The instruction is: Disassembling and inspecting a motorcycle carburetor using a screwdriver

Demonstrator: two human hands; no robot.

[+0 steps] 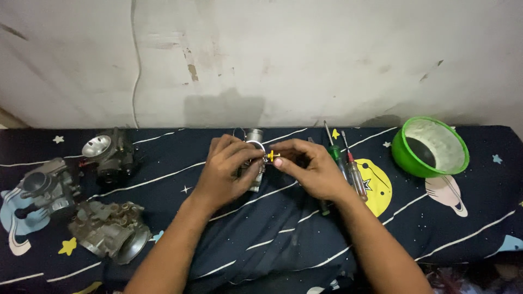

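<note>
My left hand [224, 169] wraps around a small grey metal carburetor [254, 163] standing at the middle of the dark space-patterned cloth [283, 228]. Its round silver bore faces up between my hands. My right hand [311, 166] pinches a small yellow part [273, 157] at the carburetor's right side, fingertips touching it. Both hands meet over the carburetor, which is partly hidden by the fingers.
Three more carburetors lie at the left: one at the back [108, 155], one at the far left [48, 188], one nearer [110, 231]. A green-handled screwdriver [333, 149] and a red-handled one [355, 175] lie right of my hand. A green bowl [434, 147] stands at the right by the wall.
</note>
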